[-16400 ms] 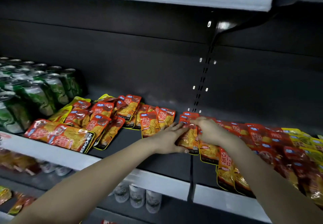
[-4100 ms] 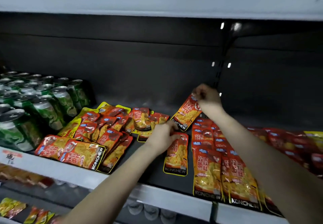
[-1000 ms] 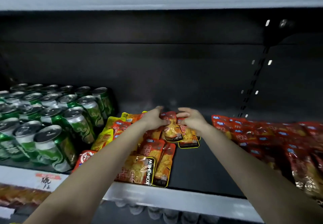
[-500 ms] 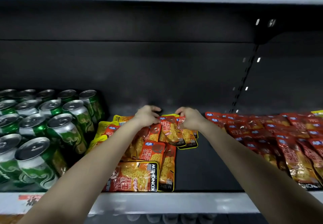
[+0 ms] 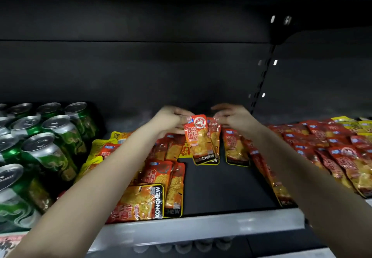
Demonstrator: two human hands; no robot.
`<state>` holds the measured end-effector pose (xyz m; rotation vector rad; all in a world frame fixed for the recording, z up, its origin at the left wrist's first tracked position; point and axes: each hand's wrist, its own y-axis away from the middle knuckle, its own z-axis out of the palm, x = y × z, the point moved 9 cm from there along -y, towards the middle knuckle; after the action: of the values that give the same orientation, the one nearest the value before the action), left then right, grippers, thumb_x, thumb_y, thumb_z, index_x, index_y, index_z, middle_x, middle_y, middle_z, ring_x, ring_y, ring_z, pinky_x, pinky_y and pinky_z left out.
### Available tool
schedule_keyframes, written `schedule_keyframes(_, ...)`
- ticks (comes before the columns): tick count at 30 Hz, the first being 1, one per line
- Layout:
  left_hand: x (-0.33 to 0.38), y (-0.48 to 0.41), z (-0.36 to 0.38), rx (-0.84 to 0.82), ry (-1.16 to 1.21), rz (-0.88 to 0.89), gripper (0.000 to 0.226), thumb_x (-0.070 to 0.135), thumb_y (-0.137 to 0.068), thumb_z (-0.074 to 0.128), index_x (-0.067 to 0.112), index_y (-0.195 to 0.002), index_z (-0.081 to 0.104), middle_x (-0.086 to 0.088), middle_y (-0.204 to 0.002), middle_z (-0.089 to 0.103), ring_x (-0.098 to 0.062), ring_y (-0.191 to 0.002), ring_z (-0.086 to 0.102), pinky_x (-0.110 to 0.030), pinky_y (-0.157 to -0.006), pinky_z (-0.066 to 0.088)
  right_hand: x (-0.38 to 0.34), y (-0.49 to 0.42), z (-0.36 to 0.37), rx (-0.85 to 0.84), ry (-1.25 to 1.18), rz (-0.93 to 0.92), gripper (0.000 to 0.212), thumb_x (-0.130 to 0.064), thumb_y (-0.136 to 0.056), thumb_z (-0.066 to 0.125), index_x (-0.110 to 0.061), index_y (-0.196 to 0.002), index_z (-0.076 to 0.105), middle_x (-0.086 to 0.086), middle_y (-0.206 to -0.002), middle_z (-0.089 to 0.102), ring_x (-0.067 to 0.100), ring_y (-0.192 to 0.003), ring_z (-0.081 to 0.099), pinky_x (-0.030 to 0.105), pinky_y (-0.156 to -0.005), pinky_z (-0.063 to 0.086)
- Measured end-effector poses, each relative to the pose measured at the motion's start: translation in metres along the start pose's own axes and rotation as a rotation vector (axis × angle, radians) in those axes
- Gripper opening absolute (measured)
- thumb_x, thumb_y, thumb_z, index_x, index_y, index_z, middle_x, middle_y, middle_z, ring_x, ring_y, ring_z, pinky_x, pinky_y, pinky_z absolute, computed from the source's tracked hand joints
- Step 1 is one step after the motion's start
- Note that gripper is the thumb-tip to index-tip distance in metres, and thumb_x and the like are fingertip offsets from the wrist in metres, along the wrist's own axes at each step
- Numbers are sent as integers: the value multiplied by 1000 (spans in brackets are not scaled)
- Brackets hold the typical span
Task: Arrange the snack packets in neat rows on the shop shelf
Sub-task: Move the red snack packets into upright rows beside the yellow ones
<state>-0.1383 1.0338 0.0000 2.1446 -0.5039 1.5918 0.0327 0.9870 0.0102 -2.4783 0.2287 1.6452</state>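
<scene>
**Q:** What lies nearest the viewer?

**A:** The front lip of the shelf (image 5: 201, 231). Just behind it, left of centre, is a loose pile (image 5: 153, 195) of overlapping packets, several of them askew. Cans (image 5: 46, 153) stand to the left of the pile, and overlapping rows (image 5: 332, 153) of packets run along the right.

**Q:** And farther in?

**A:** Two held packets (image 5: 201, 139), one overlapping the other, hang upright. Their lower edges are at or near the bare shelf floor between pile and rows. The left hand (image 5: 171, 120) pinches the front packet's top corner with curled fingers. The right hand (image 5: 234, 117), also curled, pinches the rear packet's top edge. Behind them is the dark back panel.

**Q:** How should such packets handle?

**A:** Probably light, thin and limp. The glossy film looks slippery, and the contents may crush. The flat sealed top edge is a better hold than the filled middle. Each packet would then be laid flat, square to its neighbours.
</scene>
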Motion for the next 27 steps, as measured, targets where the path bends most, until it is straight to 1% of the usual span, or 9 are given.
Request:
schedule_keyframes(3,19,6,36,-108,38,-2,18,3,-93,52,7,-107,63,-3,-85,67,-11,-78,65,-22,-65,58,3,12,-41,12,-32,54,29,2,-88,57,-25,-97,61,-1,-90,63,16,-91,62,34,-81,56)
schedule_keyframes(5,21,5,64,-177,19,-6,19,3,-91,55,4,-108,64,-5,-86,68,-12,-78,66,-23,-65,59,5,19,-60,61,14,47,26,2,-88,56,-19,-103,61,0,-92,63,15,-88,62,28,-71,57)
schedule_keyframes(7,17,2,93,-224,-19,-17,21,3,-89,59,1,-109,64,-9,-90,67,-16,-82,66,-28,-69,59,10,23,-72,116,129,3,26,2,-87,56,-12,-108,62,0,-92,64,14,-85,62,28,-72,56)
schedule_keyframes(12,-9,4,139,-199,-200,-12,20,4,-88,61,2,-107,66,-8,-102,65,-18,-91,65,-27,-65,59,44,24,-75,146,345,0,27,3,-87,48,-7,-107,64,-9,-74,55,-3,-55,55,8,-45,39)
schedule_keyframes(14,-10,3,141,-111,-354,74,15,10,-86,65,7,-100,70,-3,-100,67,-15,-88,65,-22,-66,58,50,25,-71,121,398,7,27,-1,-88,50,-11,-110,62,-5,-84,61,3,-73,59,11,-56,44)
schedule_keyframes(16,-1,4,141,-19,-582,200,12,18,-84,68,15,-94,73,3,-98,69,-11,-90,63,-18,-73,51,51,27,-67,88,447,-1,26,-5,-88,55,-15,-111,62,-1,-93,68,8,-88,62,23,-74,52)
schedule_keyframes(18,6,6,146,36,-689,273,10,20,-84,67,19,-92,74,4,-100,71,-11,-96,62,-21,-82,47,48,26,-65,65,508,-26,24,-6,-87,57,-14,-109,64,1,-97,71,8,-90,62,29,-85,52)
schedule_keyframes(23,2,5,159,65,-718,288,13,16,-85,64,15,-96,72,-2,-103,70,-19,-98,63,-29,-86,51,53,22,-65,61,562,-45,23,-4,-85,58,-14,-106,64,0,-90,73,5,-82,62,30,-90,50)
schedule_keyframes(27,-1,3,155,87,-689,277,11,16,-86,63,14,-93,72,-3,-102,70,-19,-98,62,-26,-81,48,56,23,-65,76,547,-54,24,-2,-85,58,-15,-104,64,-2,-87,72,4,-80,63,29,-89,51)
